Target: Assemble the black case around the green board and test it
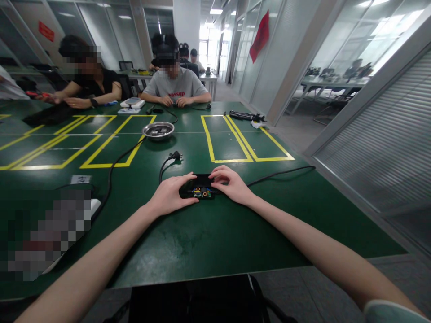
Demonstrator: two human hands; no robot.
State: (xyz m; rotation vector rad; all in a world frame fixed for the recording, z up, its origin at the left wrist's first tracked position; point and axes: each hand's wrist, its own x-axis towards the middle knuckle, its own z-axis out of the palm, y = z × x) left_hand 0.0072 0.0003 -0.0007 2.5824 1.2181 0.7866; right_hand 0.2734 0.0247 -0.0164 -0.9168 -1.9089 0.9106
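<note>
Black open rectangular case (203, 179), green circuit board (203, 194) inside, is over the green tabletop (208, 237); the left hand (170, 194) grips its left end, the right hand (233, 185) curls at its right, grip unclear.

left hand (172, 194): mid-frame, gripping black case (202, 180)
right hand (232, 186): at case's right end
circuit board (202, 194): exposed inside

The place looks like an office space set up as a small electronics workshop. Glass partitions (380, 130) and a ceiling light (216, 11) suggest the office, while the green table (178, 255) marked into bays with yellow tape (232, 161), an exposed circuit board (202, 194), a steel dish (158, 138) of metal parts (160, 132) and seated people (178, 85) show bench work.
</note>
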